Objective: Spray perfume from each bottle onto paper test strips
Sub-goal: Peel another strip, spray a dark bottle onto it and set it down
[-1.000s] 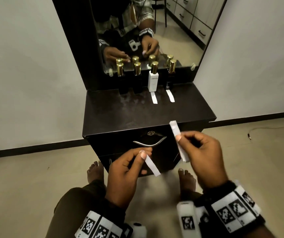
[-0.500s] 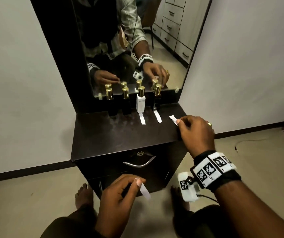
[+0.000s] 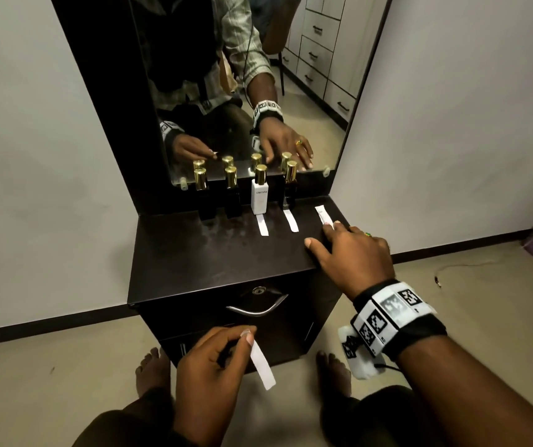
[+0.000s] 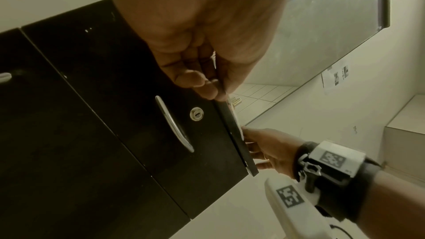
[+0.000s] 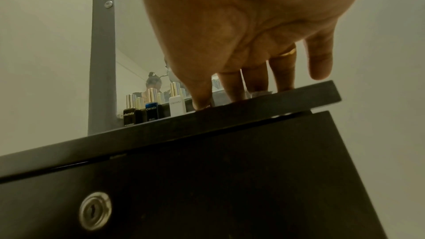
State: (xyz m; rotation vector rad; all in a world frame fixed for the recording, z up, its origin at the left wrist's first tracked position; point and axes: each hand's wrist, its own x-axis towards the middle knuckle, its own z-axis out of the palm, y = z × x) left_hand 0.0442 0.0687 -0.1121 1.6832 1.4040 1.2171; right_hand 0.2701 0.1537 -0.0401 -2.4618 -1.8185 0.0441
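Near end of the third test strip (image 3: 323, 215) covered by right-hand fingertips (image 3: 336, 225). Fourth bottle (image 3: 289, 188) beside the white bottle (image 3: 259, 192): label too dark to read. Left-hand grip on its strip (image 3: 262, 364) mostly hidden in the wrist view.

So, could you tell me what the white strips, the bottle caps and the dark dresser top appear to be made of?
The thin white strip pinched in the left hand looks like matte paper: flat, thin, no gloss. The gold cap on the white bottle looks like polished metal or metallised plastic, given its bright highlights. The dark brown dresser top seems to be laminated board, with a dull sheen and smudges.
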